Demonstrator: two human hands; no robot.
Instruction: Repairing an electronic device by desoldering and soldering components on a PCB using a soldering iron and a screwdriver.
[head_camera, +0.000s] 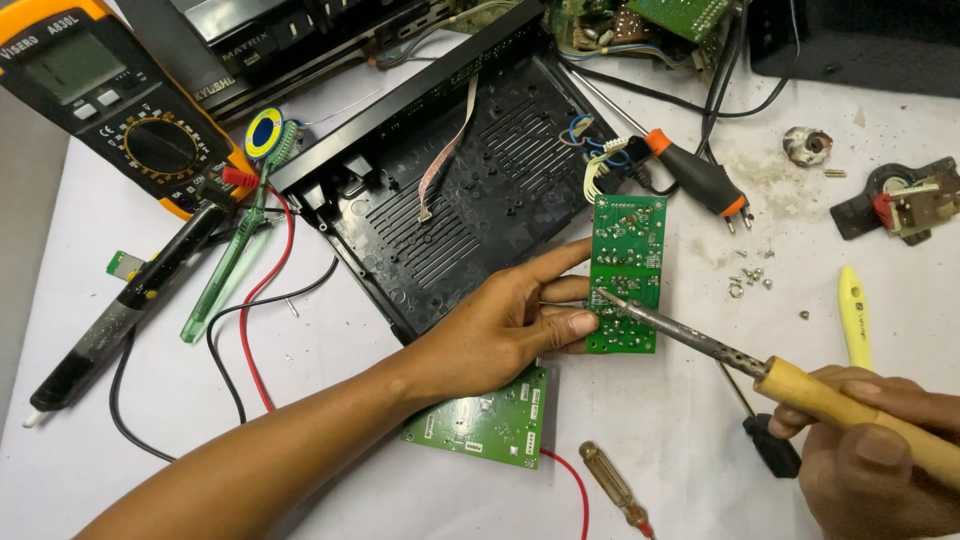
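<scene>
A small green rectangular circuit board (626, 272) was held upright near the centre of the white table (680, 440) by the left hand (505, 330), just right of an open black plastic casing (450, 190). A wooden-handled soldering iron (800, 385), gripped by the right hand (880, 460) at near right, was laid with its tip on the board. A second green circuit board (485, 425) was placed under the left wrist. A yellow-and-black multimeter (110, 95) was set at far left.

The soldering iron (760, 372) is seen with a smooth wooden handle and a dull, scorched metal shaft. The green circuit board (625, 272) looks glossy — the ribbed black plastic casing (450, 210) appears matt.
</scene>
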